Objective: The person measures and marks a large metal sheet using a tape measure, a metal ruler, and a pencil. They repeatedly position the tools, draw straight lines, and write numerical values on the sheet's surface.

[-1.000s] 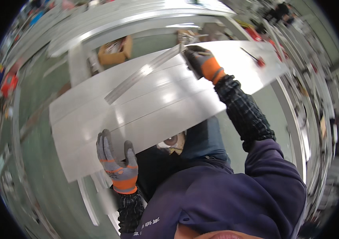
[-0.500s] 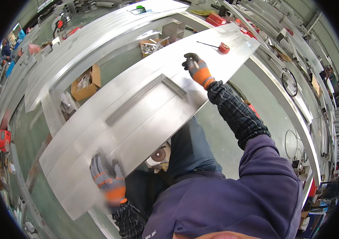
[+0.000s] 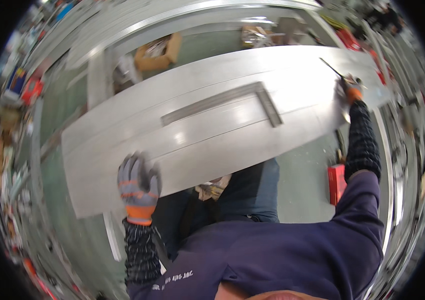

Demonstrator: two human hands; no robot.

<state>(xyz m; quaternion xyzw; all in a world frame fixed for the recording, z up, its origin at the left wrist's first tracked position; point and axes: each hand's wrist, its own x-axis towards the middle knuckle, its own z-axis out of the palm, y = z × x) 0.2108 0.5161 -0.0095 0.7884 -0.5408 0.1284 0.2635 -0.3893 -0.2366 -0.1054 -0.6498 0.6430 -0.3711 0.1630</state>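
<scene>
A long silvery metal panel [image 3: 197, 155] lies across in front of me. On it rests a steel carpenter's square [image 3: 212, 103], its short leg toward the right. My left hand [image 3: 138, 182], in a grey and orange glove, lies flat near the panel's left front edge, fingers spread and holding nothing. At the right end my right hand [image 3: 351, 91], gloved too, is closed over the tape measure, whose body it hides. The tape measure's black strap [image 3: 330, 66] sticks out past the fingers. A small cylindrical end shows by this hand, too blurred to name.
Behind the panel stand a cardboard box [image 3: 158, 54] of metal pieces and another open box [image 3: 256, 38]. Long aluminium profiles [image 3: 182, 22] run along the back. A red box [image 3: 336, 184] is on the floor at the right, near a metal frame rail [image 3: 385, 150].
My right hand has moved right from over the panel onto the tape measure. My left hand stays on the panel's left part. The whole view has turned, so the panel lies more level.
</scene>
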